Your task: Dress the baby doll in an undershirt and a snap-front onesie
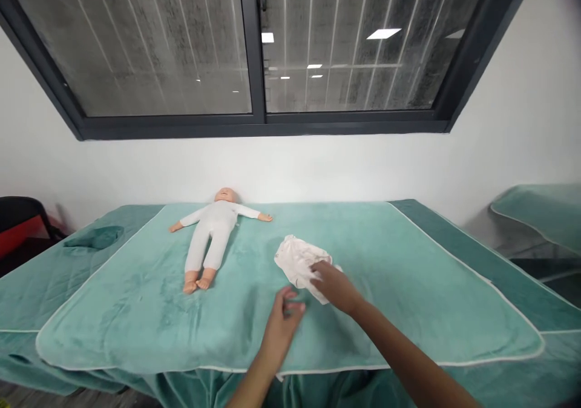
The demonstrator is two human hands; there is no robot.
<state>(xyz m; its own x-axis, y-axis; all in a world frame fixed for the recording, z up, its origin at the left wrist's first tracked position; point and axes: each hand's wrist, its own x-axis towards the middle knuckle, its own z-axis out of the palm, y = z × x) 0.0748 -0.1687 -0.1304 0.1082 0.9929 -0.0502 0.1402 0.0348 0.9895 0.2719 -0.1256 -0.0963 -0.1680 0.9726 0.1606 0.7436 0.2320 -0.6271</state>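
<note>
A crumpled white cloth (297, 259), perhaps a small garment, is on the green mat near the middle. My right hand (334, 285) has its fingers closed on the cloth's right side. Just left of and below the cloth, my left hand (284, 320) is held with fingers curled and apart, nothing in it. To the left, a baby doll (213, 226) in a white long-sleeved suit lies on its back, arms spread, its head toward the wall and its bare feet toward me.
A light green mat (136, 311) with pale edging covers the bed, over a darker green cover (458, 250). Behind is a white wall with a dark-framed window (263, 126). A red and black chair (22, 229) stands at the left, and another green-covered surface (544, 211) at the right.
</note>
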